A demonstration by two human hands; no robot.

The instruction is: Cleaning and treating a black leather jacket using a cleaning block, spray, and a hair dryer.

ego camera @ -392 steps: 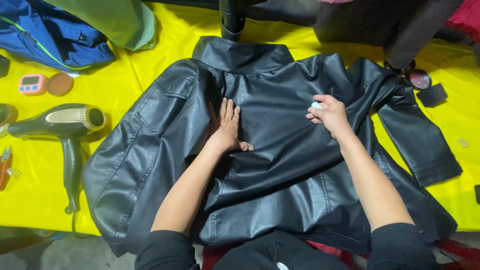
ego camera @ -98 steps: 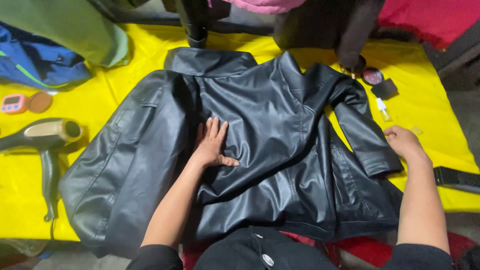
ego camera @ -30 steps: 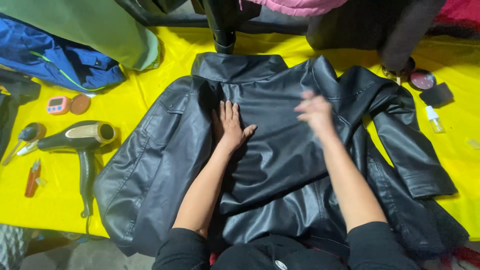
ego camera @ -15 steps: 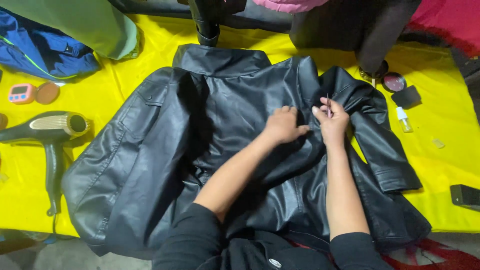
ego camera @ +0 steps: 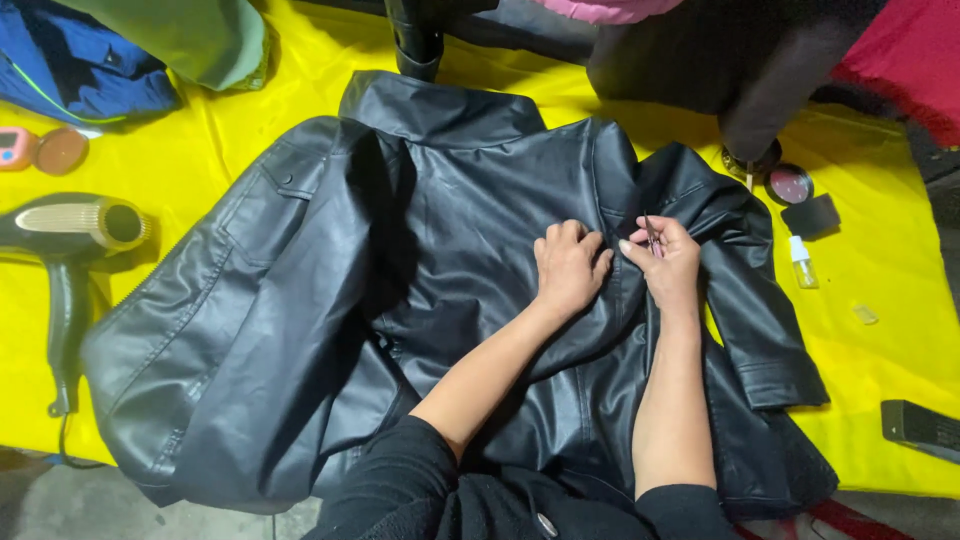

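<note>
On the yellow table cover (ego camera: 880, 270) the black leather jacket (ego camera: 400, 300) lies spread flat. Since half a second ago the hands barely shifted, both now bunched at the jacket's right-side seam. Left hand (ego camera: 568, 268) curled, fingers pressing the leather down. Right hand (ego camera: 665, 262) pinched shut on a thin metal tool (ego camera: 650, 232), tip at the seam. Hair dryer (ego camera: 70, 240) sits left of the jacket, small spray bottle (ego camera: 802, 262) right of it.

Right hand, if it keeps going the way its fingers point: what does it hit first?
The right hand points up-left along the black leather jacket. It would likely meet the jacket's raised fold just ahead, then the collar; depth is unclear.
</note>
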